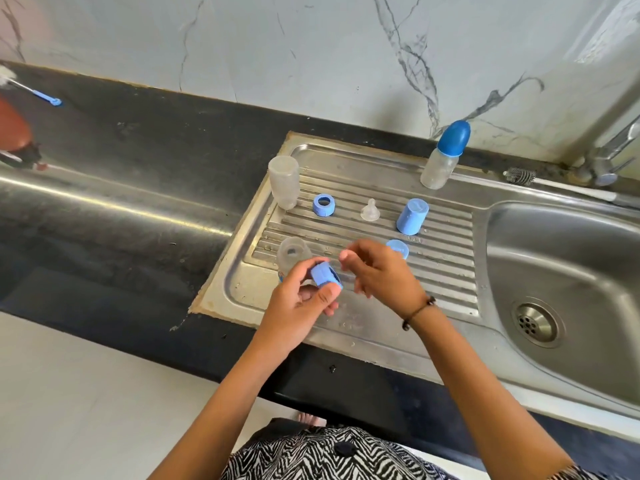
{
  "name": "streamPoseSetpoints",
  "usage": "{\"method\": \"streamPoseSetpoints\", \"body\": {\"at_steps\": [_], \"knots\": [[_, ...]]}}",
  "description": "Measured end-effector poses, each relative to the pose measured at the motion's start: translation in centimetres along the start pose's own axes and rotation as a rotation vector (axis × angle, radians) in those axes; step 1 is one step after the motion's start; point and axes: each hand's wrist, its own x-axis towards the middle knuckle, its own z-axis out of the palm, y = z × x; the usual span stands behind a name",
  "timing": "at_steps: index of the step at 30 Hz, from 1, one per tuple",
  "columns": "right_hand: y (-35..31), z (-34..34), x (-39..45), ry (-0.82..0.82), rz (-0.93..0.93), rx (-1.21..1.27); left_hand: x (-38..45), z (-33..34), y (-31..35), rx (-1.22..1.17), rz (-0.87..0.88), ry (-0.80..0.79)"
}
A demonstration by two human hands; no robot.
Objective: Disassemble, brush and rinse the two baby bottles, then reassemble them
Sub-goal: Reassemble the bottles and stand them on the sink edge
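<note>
My left hand point(304, 303) grips a blue screw ring point(327, 276) over the front of the steel drainboard point(346, 323). My right hand point(379, 273) hovers just right of the ring with curled fingers; whether it pinches anything is unclear. Behind my left hand stands an open clear bottle point(294, 254). Farther back are an upturned clear bottle point(284, 181), a second blue ring point(323, 205), a clear nipple point(369, 209) and a blue cap point(412, 216). Another blue cap point(398, 247) is partly hidden behind my right hand.
A capped bottle point(446, 154) stands at the drainboard's back edge. The sink basin point(571, 271) lies to the right, with the tap point(609, 157) and a small brush point(519, 175) behind it. A blue-handled bottle brush point(45, 97) lies on the black counter point(138, 150), far left.
</note>
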Motion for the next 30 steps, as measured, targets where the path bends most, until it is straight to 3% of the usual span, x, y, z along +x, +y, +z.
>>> {"method": "streamPoseSetpoints", "body": {"at_steps": [2,4,8,11,13,15,16,17,18,19,20,21,22,24,25,27,29,30], "knots": [[-0.5,0.0,1.6,0.091,-0.093,-0.537,-0.3,0.1,0.3,0.149,0.017,0.003],[-1.2,0.4,2.9,0.026,-0.048,-0.876,-0.5,0.3,0.2,0.383,0.102,-0.039],[-1.9,1.6,4.3,-0.163,-0.014,-1.108,-0.8,0.7,0.4,0.354,-0.012,-0.117],[-1.4,1.0,4.4,-0.104,0.010,-0.990,-0.9,0.4,1.0,0.055,-0.193,-0.155],[-1.8,-0.7,3.5,-0.010,0.044,-0.628,-1.0,0.0,1.6,-0.334,-0.265,-0.203],[-3.1,-2.9,1.2,0.069,0.033,-0.024,-1.1,-0.4,1.9,-0.651,-0.261,-0.292],[-4.0,-3.7,-0.2,0.085,0.059,0.266,-1.2,-0.4,2.1,-0.611,-0.241,-0.293],[-4.0,-4.0,-1.3,0.104,0.058,0.407,-0.9,-0.2,1.9,-0.395,-0.235,-0.275],[-3.7,-3.8,-2.0,0.163,0.054,0.342,-0.8,0.1,1.7,0.017,-0.183,-0.270],[-2.7,-3.3,-2.3,0.228,0.033,0.088,-0.7,0.5,1.7,0.364,-0.088,-0.206],[-1.8,-2.9,-2.6,0.262,0.046,-0.153,-0.9,0.8,1.8,0.518,0.001,-0.160],[-1.0,-2.8,-2.7,0.280,0.063,-0.299,-0.9,0.9,1.6,0.494,0.053,-0.197],[-0.7,-2.9,-2.8,0.279,0.073,-0.276,-0.8,1.0,2.0,0.307,0.100,-0.245],[-0.8,-3.4,-3.1,0.228,0.033,-0.149,-0.7,0.8,3.7,0.002,0.005,-0.358],[-0.7,-3.5,-3.1,0.231,0.015,-0.103,-0.3,0.6,3.5,0.082,0.004,-0.363],[0.0,-3.4,-3.0,0.312,0.047,-0.195,0.4,0.7,3.1,0.503,0.013,-0.272],[0.2,-3.3,-3.2,0.384,0.081,-0.347,0.5,0.6,2.9,0.450,-0.042,-0.273],[0.4,-3.4,-3.5,0.349,0.082,-0.287,0.5,0.8,3.1,0.242,-0.105,-0.375]]}}
